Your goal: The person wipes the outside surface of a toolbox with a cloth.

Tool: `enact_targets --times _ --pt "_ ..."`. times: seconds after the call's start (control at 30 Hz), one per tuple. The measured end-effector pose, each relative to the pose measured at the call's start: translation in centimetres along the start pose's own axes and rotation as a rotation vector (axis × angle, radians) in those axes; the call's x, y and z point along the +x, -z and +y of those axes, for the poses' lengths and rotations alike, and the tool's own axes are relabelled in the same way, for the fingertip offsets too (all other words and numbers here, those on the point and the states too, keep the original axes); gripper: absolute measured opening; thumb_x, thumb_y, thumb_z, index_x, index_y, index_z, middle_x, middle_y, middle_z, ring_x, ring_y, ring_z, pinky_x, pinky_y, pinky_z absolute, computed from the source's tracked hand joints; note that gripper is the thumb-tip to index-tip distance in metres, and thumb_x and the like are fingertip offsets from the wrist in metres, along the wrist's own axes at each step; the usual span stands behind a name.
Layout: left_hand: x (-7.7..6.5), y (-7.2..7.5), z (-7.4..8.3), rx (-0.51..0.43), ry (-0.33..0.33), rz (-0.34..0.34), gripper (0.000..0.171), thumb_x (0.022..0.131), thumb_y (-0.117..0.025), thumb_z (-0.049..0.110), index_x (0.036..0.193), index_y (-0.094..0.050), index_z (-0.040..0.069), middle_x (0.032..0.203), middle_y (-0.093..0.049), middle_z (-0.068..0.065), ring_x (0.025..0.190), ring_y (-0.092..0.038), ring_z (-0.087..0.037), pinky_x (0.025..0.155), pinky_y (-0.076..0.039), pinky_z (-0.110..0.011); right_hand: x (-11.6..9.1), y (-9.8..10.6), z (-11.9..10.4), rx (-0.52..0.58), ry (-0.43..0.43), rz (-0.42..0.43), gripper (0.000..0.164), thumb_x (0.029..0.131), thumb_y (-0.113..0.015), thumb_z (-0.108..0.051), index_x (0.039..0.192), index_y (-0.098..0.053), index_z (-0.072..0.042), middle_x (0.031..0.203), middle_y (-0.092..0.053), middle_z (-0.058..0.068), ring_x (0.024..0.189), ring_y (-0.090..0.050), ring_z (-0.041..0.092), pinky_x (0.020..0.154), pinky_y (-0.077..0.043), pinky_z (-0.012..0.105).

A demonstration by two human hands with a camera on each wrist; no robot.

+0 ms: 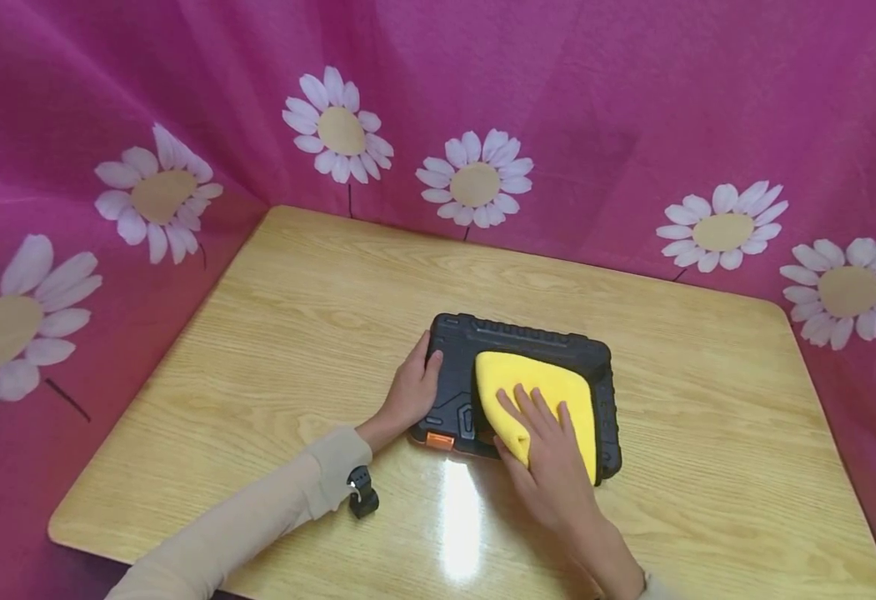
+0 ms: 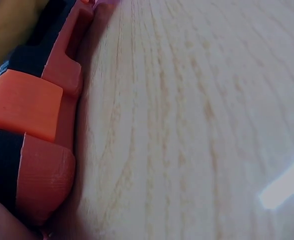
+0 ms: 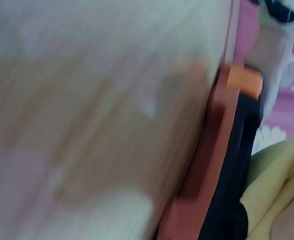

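Note:
A black plastic tool case (image 1: 456, 367) lies flat on the wooden table (image 1: 295, 333). One orange latch (image 1: 440, 441) shows on its near side, and its lower half looks red in both wrist views. My left hand (image 1: 412, 387) holds the case's left edge, thumb over the top. On the right part of the lid is a folded yellow cloth (image 1: 505, 371). My right hand (image 1: 553, 467) rests on that cloth with fingers spread and fairly straight. In the right wrist view, a fold of the cloth (image 3: 269, 192) hangs at the case's edge.
A black strap device (image 1: 362, 493) sits on my left wrist. Behind and beside the table hangs a magenta curtain (image 1: 595, 83) with large white flowers. A bright light reflection (image 1: 460, 521) shows on the tabletop in front of the case.

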State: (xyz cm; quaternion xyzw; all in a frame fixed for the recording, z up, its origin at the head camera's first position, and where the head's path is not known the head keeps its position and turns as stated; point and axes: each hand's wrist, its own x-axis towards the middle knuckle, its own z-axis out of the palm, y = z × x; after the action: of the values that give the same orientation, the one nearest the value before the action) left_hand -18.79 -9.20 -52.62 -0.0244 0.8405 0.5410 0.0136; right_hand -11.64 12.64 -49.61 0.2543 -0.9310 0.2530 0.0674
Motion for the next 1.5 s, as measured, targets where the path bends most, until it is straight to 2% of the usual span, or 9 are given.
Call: enact_targets --times 0.1,0.23,0.33,0.43,0.63,0.73,1.0,1.17,1.5 --pt "-0.1 0.0 -0.1 -0.015 -0.032 -0.007 0.056 0.111 -0.034 0.024 0.157 -0.018 -0.003 0.161 -0.024 -0.018 0.148 -0.022 -0.028 0.118 -0.021 -0.043 0.1 -1.0 -1.6 0.064 0.067 -0.033 0.057 0.099 -0.061 -0.024 0.153 -0.044 -0.014 0.156 -0.038 0.012 0.147 -0.026 0.032 0.118 -0.013 0.055" --pt "-0.4 0.3 -0.4 -0.113 -0.15 -0.038 0.054 0.11 -0.037 0.017 0.158 -0.018 0.001 0.159 -0.03 -0.016 0.146 -0.029 -0.027 0.116 -0.027 -0.04 0.4 -2.5 -3.4 0.081 0.163 -0.064 0.063 0.095 -0.063 -0.02 0.154 -0.041 -0.015 0.159 -0.033 0.01 0.148 -0.023 0.03 0.117 -0.013 0.057" --pt "-0.7 0.5 -0.8 -0.252 -0.192 -0.087 0.052 0.11 -0.035 0.017 0.159 -0.019 0.007 0.157 -0.035 -0.012 0.14 -0.04 -0.026 0.109 -0.039 -0.035 0.7 -3.5 -4.3 0.003 0.223 -0.1 0.068 0.094 -0.065 -0.022 0.156 -0.038 -0.017 0.162 -0.027 0.011 0.149 -0.017 0.031 0.116 -0.011 0.06" --pt "-0.8 0.6 -1.1 -0.353 -0.188 -0.118 0.05 0.112 -0.029 0.02 0.16 -0.019 0.009 0.157 -0.036 -0.012 0.137 -0.044 -0.027 0.1 -0.046 -0.027 0.8 -4.3 -4.9 -0.125 0.272 -0.134 0.079 0.089 -0.072 -0.026 0.158 -0.033 -0.02 0.164 -0.019 0.014 0.151 -0.01 0.032 0.116 -0.01 0.061" --pt "-1.0 0.8 -1.3 -0.418 -0.141 -0.136 0.051 0.112 -0.029 0.026 0.161 -0.019 0.017 0.154 -0.039 -0.007 0.126 -0.055 -0.026 0.09 -0.052 -0.024 0.8 -4.4 -4.9 -0.367 0.367 -0.09 0.094 0.077 -0.085 -0.035 0.156 -0.036 -0.022 0.161 -0.026 0.016 0.148 -0.021 0.035 0.114 -0.022 0.059" --pt "-0.9 0.8 -1.2 -0.406 -0.131 -0.134 0.051 0.112 -0.03 0.029 0.161 -0.02 0.019 0.15 -0.044 -0.006 0.117 -0.06 -0.025 0.089 -0.054 -0.03 0.6 -4.1 -4.6 -0.394 0.394 -0.095 0.093 0.075 -0.087 -0.034 0.155 -0.04 -0.023 0.16 -0.029 0.015 0.146 -0.025 0.036 0.113 -0.026 0.058" --pt "-0.6 0.4 -1.2 -0.169 -0.144 -0.058 0.056 0.111 -0.031 0.028 0.159 -0.016 0.001 0.16 -0.028 -0.017 0.143 -0.033 -0.029 0.115 -0.03 -0.042 0.1 -2.5 -3.6 -0.402 0.448 -0.172 0.082 0.079 -0.084 -0.03 0.151 -0.046 -0.024 0.159 -0.032 0.014 0.145 -0.029 0.036 0.112 -0.03 0.054" --pt "-0.3 0.5 -1.1 -0.104 -0.17 -0.055 0.055 0.111 -0.03 0.026 0.158 -0.017 0.001 0.158 -0.032 -0.018 0.142 -0.035 -0.029 0.114 -0.031 -0.044 -0.1 -1.5 -2.9 -0.403 0.441 -0.209 0.083 0.078 -0.084 -0.014 0.151 -0.046 -0.023 0.159 -0.032 0.015 0.144 -0.031 0.036 0.111 -0.032 0.054" --pt "-0.1 0.5 -0.5 -0.026 -0.073 -0.051 0.057 0.111 -0.031 0.026 0.157 -0.014 -0.003 0.162 -0.021 -0.019 0.148 -0.02 -0.03 0.118 -0.021 -0.045 -1.3 0.0 -0.9 -0.322 0.426 -0.237 0.088 0.074 -0.085 -0.006 0.151 -0.047 -0.024 0.16 -0.03 0.013 0.145 -0.029 0.035 0.113 -0.026 0.059"
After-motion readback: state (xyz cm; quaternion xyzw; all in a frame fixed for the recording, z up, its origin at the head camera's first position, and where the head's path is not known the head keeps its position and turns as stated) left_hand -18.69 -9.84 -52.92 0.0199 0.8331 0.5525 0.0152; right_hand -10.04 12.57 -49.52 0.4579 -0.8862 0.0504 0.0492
